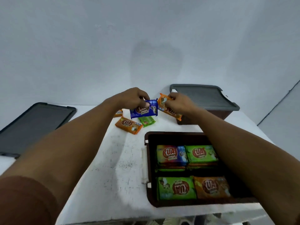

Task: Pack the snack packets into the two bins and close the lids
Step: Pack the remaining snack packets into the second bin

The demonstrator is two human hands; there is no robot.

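Both hands work near the far edge of the table (113, 168). The left hand (135, 97) pinches a blue packet (146, 110), thumb on its face, raised above the loose packets. The right hand (177, 103) is closed on an orange packet (164, 103), just beside the blue one. Below them an orange loose packet (129, 125) and a green packet (146, 121) lie on the table; another packet is mostly hidden behind the left forearm. The open bin (150, 159) near the right edge holds four stacks of packets, partly covered by the right forearm. The closed bin (206, 101) sits at the far right corner. A spare lid (34, 125) lies at the left edge, cut off.
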